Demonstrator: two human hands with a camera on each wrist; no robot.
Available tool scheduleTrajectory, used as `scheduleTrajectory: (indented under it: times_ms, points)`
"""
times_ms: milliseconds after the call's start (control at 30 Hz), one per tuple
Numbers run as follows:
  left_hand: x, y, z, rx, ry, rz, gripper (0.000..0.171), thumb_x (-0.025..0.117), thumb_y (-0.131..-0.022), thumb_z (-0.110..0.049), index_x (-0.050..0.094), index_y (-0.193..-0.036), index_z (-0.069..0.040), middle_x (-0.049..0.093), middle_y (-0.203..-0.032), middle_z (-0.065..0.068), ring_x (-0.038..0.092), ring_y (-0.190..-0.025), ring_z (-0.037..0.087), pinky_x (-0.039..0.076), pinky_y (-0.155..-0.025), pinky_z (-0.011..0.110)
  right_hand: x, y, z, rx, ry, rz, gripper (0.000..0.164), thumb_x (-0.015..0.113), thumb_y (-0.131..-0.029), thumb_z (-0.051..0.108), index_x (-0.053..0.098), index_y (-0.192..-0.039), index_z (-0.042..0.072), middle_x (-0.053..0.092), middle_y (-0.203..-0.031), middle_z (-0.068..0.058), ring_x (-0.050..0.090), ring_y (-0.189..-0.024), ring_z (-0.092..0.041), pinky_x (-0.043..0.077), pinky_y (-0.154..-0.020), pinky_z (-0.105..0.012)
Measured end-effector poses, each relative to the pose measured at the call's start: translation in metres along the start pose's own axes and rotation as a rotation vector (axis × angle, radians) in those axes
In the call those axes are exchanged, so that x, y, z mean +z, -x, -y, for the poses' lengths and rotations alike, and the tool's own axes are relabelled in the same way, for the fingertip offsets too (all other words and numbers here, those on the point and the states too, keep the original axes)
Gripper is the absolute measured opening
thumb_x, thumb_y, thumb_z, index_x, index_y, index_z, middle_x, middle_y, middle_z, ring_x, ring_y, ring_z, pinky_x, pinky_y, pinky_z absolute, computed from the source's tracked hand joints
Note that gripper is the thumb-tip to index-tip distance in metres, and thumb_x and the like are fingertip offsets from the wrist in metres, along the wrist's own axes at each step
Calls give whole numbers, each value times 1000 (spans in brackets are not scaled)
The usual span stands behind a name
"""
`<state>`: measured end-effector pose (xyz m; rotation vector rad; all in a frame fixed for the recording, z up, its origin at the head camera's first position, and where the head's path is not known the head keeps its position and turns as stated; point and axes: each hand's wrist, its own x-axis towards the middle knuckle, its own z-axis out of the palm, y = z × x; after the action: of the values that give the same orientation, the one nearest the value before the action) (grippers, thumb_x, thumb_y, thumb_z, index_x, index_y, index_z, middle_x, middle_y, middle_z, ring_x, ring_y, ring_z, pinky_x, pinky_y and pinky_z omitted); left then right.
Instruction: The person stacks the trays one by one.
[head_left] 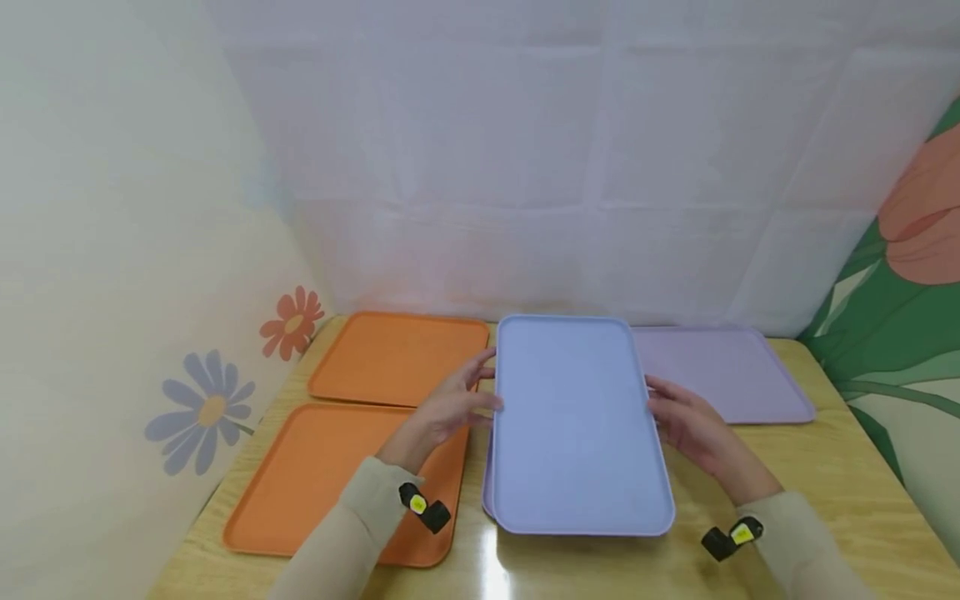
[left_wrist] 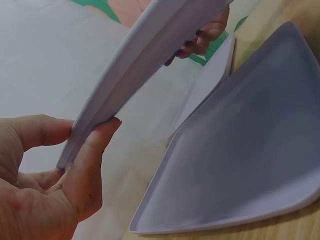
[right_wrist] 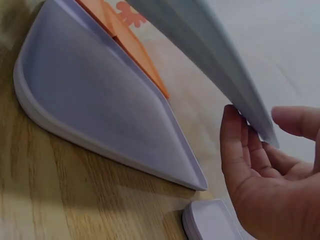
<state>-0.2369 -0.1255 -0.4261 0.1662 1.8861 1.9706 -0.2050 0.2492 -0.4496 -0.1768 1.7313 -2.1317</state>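
Note:
A light blue rectangular tray (head_left: 579, 425) is held up by its two long sides, one hand at each. My left hand (head_left: 448, 410) pinches its left edge, thumb on one face and fingers beneath, as the left wrist view shows. On the opposite edge my right hand (head_left: 686, 423) grips with fingertips under the tray and thumb by the rim. Below it lies a lavender tray (left_wrist: 240, 145) on the wooden table, mostly hidden in the head view. The wrist views show a gap between the two trays.
Two orange trays, a far one (head_left: 401, 354) and a near one (head_left: 322, 475), lie on the left side of the table (head_left: 840, 500). Another lavender tray (head_left: 720, 375) lies at the back right. Pale cloth (head_left: 480, 167) with printed flowers hangs around the table.

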Motion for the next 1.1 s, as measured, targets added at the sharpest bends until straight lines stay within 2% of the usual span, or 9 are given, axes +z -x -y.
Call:
scheduleTrajectory:
  times_ms: [100, 233, 433, 700, 1100]
  points:
    - [-2, 1, 1, -7, -9, 25, 89, 68, -87, 8, 28, -160, -23, 37, -150, 19, 59, -109, 31, 61, -75, 40, -2, -1, 1, 48, 54, 2, 68, 50, -105, 11, 11, -159, -7, 67, -114, 8, 67, -101, -11, 57, -88, -32]
    - [-4, -1, 4, -18, -38, 50, 88, 68, -88, 6, 26, -161, -21, 38, -150, 19, 60, -110, 32, 62, -78, 43, -4, 0, 2, 90, 112, 3, 72, 54, -104, 13, 11, -159, -5, 65, -113, 4, 66, -102, -13, 57, -90, -38]
    - [-6, -7, 8, -21, -103, 69, 87, 67, -90, 4, 23, -161, -17, 39, -150, 21, 64, -104, 30, 62, -77, 43, -3, -4, 2, 115, 123, -16, 73, 54, -102, 9, 10, -159, -5, 65, -110, 2, 66, -101, -13, 58, -88, -39]
    - [-10, -18, 9, -54, -169, 97, 88, 66, -90, 4, 19, -162, -14, 38, -151, 23, 64, -107, 32, 61, -83, 47, -4, -11, -3, 117, 115, -31, 74, 53, -101, 6, 8, -158, -8, 65, -109, 3, 67, -97, -12, 59, -86, -39]
    - [-17, -32, 15, -104, -207, 62, 88, 66, -89, 9, 23, -162, -13, 40, -150, 23, 66, -100, 30, 62, -79, 43, 2, -21, -7, 123, 143, -63, 73, 53, -99, 3, 11, -156, -11, 63, -111, -3, 65, -94, -10, 59, -84, -41]
